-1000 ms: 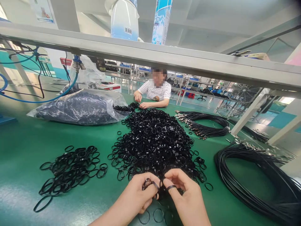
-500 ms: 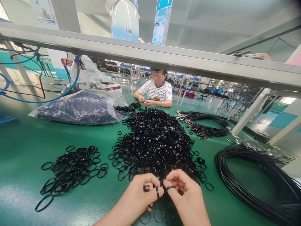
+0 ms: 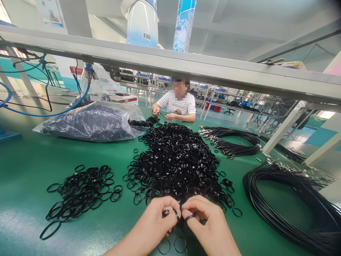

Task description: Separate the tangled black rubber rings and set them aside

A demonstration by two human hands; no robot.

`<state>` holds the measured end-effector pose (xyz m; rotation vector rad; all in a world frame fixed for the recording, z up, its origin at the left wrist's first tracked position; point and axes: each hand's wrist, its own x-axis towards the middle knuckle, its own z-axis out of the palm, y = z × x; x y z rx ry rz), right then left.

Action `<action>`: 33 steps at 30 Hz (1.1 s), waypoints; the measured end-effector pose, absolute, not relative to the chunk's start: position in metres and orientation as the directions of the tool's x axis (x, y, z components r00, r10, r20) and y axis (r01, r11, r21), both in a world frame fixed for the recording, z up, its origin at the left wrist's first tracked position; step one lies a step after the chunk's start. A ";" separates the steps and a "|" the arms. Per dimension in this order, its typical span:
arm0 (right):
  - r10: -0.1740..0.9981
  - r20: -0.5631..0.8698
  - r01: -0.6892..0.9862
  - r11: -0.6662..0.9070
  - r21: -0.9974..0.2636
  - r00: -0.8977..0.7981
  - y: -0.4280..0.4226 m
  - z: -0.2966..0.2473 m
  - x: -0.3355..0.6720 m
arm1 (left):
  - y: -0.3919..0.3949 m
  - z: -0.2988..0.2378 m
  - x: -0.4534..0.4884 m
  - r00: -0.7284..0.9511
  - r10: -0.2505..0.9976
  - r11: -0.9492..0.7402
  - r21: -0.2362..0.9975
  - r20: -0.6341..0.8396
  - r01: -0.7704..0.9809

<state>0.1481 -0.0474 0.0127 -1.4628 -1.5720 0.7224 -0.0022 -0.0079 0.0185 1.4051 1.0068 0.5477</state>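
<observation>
My left hand [image 3: 160, 217] and my right hand [image 3: 209, 217] meet at the near edge of a big heap of black rings [image 3: 178, 160], both closed in a pinch. One black ring [image 3: 177, 215] loops around the left thumb, and more black shows inside the curled left fingers. Across the right thumb lies another black ring [image 3: 190, 217]. The fingertips almost touch over a small dark piece, mostly hidden, that looks like part of a ring. A smaller, looser pile of black rings [image 3: 82, 188] lies to the left.
Coiled black cables [image 3: 255, 202] lie at the right, with another coil [image 3: 239, 137] behind. A clear plastic bag of black rings [image 3: 93, 121] rests at the back left. A metal shelf beam [image 3: 170, 64] crosses overhead. A person [image 3: 179, 103] sits opposite on the green table [image 3: 106, 153].
My right hand has shifted slightly left, and my fingertips have come closer together. The left thumb has turned a little inward. Across the table, the person's hands have moved apart.
</observation>
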 end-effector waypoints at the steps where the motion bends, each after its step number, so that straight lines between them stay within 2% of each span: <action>1: 0.981 0.190 0.488 0.146 -0.861 0.042 -0.047 0.013 0.149 | -0.008 0.018 -0.002 0.505 0.827 0.136 0.959 -0.249 0.249; 4: 0.978 0.202 0.531 0.147 -0.834 0.046 -0.047 0.010 0.150 | -0.007 0.016 -0.003 0.513 0.827 0.099 0.959 -0.228 0.267; 10: 0.956 0.293 0.685 0.223 -0.693 -0.014 -0.048 0.000 0.152 | -0.007 0.009 -0.003 0.485 0.863 -0.027 0.947 -0.140 0.321; 18: 0.899 0.428 0.855 0.294 -0.427 -0.095 -0.052 -0.015 0.148 | -0.009 0.008 -0.001 0.434 0.898 -0.112 0.914 -0.074 0.389; 21: 0.880 0.461 0.876 0.308 -0.371 -0.115 -0.052 -0.020 0.146 | -0.010 0.006 0.000 0.426 0.903 -0.137 0.906 -0.052 0.400; 29: 0.871 0.484 0.904 0.268 -0.334 -0.080 -0.052 -0.022 0.144 | -0.008 0.004 0.003 0.413 0.911 -0.177 0.897 -0.006 0.404; 33: 0.914 0.399 0.869 0.135 -0.475 0.076 -0.050 -0.010 0.156 | 0.003 0.008 -0.004 0.343 0.938 -0.096 0.907 -0.056 0.411</action>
